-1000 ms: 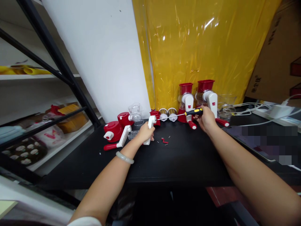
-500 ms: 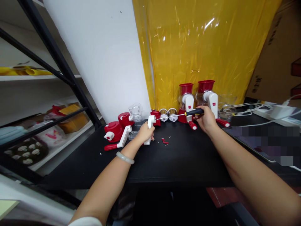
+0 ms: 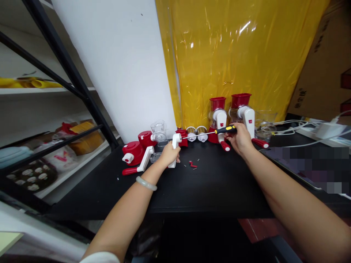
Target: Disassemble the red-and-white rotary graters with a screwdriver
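Observation:
My left hand (image 3: 170, 154) is closed round a white crank handle (image 3: 174, 141), held upright above the black table. In my right hand (image 3: 240, 138) is a screwdriver (image 3: 226, 129) with a black and yellow grip, its long shaft level and pointing left. The shaft's tip meets the top end of the crank handle; the exact contact is too small to make out. Small red parts (image 3: 193, 164) and several tiny screws (image 3: 195, 168) lie on the table between my hands. Behind the shaft stand two drum graters (image 3: 202, 134) with metal mesh.
Two assembled red and white rotary graters (image 3: 241, 109) stand at the back right. Red bases (image 3: 133, 151), another crank (image 3: 144, 159) and a clear hopper (image 3: 158, 128) sit at the left. White cables (image 3: 290, 126) and a tablet-like device (image 3: 290, 166) lie at the right.
The screwdriver's grip has turned a little, showing a yellow patch on its side, and my right fingers have shifted slightly. The crank handle stays in my left hand.

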Available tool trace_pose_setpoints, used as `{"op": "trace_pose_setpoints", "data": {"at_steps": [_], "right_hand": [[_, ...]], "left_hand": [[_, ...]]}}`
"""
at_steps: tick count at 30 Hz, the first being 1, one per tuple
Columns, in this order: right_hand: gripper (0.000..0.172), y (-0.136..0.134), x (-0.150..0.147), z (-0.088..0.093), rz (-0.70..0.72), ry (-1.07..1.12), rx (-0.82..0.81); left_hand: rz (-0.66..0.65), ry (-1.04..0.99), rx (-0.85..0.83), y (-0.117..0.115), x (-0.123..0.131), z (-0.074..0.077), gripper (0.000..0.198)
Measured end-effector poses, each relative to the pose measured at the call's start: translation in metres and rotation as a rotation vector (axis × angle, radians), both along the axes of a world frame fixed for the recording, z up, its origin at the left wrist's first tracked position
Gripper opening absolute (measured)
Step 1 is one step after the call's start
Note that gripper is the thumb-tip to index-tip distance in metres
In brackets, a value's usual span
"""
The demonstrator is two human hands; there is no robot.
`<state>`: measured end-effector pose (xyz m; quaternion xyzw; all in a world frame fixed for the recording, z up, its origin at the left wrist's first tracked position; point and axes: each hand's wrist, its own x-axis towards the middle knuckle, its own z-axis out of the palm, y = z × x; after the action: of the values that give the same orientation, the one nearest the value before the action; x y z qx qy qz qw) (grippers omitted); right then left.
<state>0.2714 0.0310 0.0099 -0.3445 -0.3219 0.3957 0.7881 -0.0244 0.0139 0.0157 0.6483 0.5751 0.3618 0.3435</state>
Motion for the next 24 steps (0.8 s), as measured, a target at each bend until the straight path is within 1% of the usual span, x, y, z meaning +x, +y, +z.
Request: {"op": "trace_pose_setpoints", "data": {"at_steps": [2, 5, 7, 9, 11, 13, 15, 18, 20, 22, 24], "right_hand": [[0.013, -0.001, 0.0, 0.0, 0.011, 0.022, -0.017], [0.015, 0.0, 0.002, -0.003, 0.001, 0.006, 0.009], [0.026, 0.001, 0.004, -0.006, -0.055, -0.05, 0.013], [0.039, 0.002, 0.005, -0.008, -0.143, -0.152, 0.002], [0.042, 0.003, 0.006, -0.01, -0.228, -0.242, -0.002], [0.039, 0.005, 0.005, -0.01, -0.257, -0.256, -0.003], [0.037, 0.005, 0.004, -0.008, -0.202, -0.19, 0.006], [0.032, 0.002, 0.002, -0.001, -0.041, -0.041, 0.06], [0.028, -0.003, 0.001, 0.003, 0.051, 0.016, 0.103], [0.023, -0.008, 0.001, 0.007, 0.101, 0.03, 0.149], [0.021, -0.01, 0.001, 0.008, 0.09, 0.013, 0.182]], "left_hand": [[-0.005, -0.012, 0.014, -0.001, 0.0, 0.001, 0.019], [-0.011, -0.022, 0.039, -0.001, 0.001, 0.0, 0.019], [-0.015, -0.028, 0.05, 0.001, 0.001, -0.002, 0.018], [-0.018, -0.036, 0.063, 0.001, 0.001, -0.003, 0.017], [-0.023, -0.044, 0.08, 0.002, 0.001, -0.004, 0.017], [-0.022, -0.059, 0.094, 0.001, 0.001, -0.003, 0.016], [-0.018, -0.079, 0.105, 0.001, 0.001, -0.002, 0.016], [-0.016, -0.112, 0.123, -0.001, 0.001, 0.0, 0.017], [-0.018, -0.123, 0.144, -0.001, 0.001, 0.0, 0.017], [-0.014, -0.128, 0.161, 0.0, 0.001, 0.0, 0.017], [-0.013, -0.134, 0.166, 0.0, 0.001, -0.001, 0.017]]}}
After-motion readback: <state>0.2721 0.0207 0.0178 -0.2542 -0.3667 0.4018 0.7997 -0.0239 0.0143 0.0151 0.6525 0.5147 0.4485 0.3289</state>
